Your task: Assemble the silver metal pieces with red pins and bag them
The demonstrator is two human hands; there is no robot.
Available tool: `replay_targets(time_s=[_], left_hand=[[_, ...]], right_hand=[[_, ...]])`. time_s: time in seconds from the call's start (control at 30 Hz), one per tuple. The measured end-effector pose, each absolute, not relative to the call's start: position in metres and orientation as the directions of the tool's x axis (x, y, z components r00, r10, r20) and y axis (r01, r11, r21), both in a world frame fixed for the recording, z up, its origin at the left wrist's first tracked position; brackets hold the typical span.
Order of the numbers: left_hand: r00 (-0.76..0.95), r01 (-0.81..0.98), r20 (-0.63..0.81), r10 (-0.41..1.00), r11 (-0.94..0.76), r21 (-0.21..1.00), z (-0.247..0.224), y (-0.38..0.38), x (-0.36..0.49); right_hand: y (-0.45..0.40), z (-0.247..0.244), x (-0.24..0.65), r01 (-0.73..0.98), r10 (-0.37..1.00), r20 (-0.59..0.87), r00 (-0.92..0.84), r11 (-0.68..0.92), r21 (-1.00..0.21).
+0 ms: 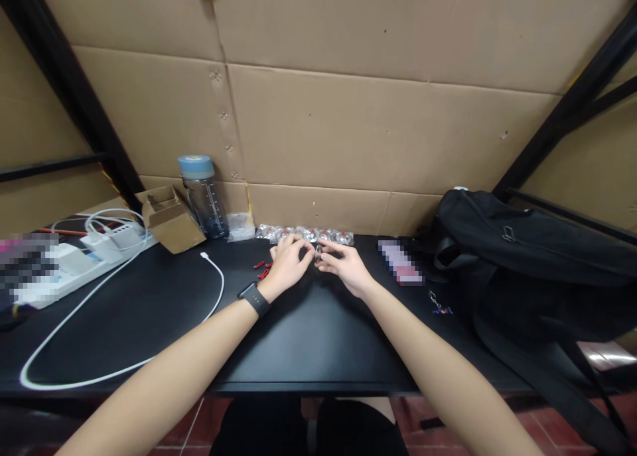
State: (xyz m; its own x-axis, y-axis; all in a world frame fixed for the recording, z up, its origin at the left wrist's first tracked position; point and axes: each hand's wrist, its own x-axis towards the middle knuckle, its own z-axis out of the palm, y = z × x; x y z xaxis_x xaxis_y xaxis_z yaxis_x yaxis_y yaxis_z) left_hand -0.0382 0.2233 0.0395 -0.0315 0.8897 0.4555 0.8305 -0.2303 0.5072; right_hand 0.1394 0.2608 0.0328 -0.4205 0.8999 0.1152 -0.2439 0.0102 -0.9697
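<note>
Near the back middle of the black table (318, 336), my left hand (289, 260) and my right hand (344, 265) meet at the fingertips. The right fingers are closed on a small shiny item (318, 251), too small to name. Thumb and forefinger of my left hand are pinched at its left side, with a bit of red at their tips. Several small red pieces (259, 265) lie beside my left hand. Behind both hands runs a row of small clear packets (343, 237) with red bits inside.
At the left stand a bottle with a blue lid (199, 197), an open cardboard box (174, 227) and a power strip (64, 280) with a white cable (99, 290). To the right lie a phone-like item (401, 262), a keychain (438, 304) and a black backpack (537, 263).
</note>
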Motion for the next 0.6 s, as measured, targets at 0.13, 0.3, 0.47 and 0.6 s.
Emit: replay_targets(time_s=[0.13, 0.3, 0.47, 0.6], left_hand=[[-0.009, 0.840, 0.471, 0.882, -0.249, 0.482, 0.042, 0.224, -0.040], [-0.080, 0.892, 0.477, 0.875, -0.150, 0.426, 0.046, 0.238, -0.067], [-0.179, 0.978, 0.454, 0.873, 0.106, 0.181, 0.041, 0.252, -0.139], [-0.320, 0.947, 0.414, 0.852, 0.293, 0.130, 0.030, 0.255, -0.182]], right_hand=[[0.262, 0.036, 0.141, -0.300, 0.925, 0.049, -0.377, -0.071, -0.951], [0.265, 0.043, 0.148, -0.324, 0.923, 0.001, -0.385, -0.134, -0.936], [0.268, 0.046, 0.154, -0.335, 0.925, 0.001, -0.381, -0.137, -0.932], [0.268, 0.047, 0.156, -0.287, 0.930, -0.005, -0.368, -0.119, -0.950]])
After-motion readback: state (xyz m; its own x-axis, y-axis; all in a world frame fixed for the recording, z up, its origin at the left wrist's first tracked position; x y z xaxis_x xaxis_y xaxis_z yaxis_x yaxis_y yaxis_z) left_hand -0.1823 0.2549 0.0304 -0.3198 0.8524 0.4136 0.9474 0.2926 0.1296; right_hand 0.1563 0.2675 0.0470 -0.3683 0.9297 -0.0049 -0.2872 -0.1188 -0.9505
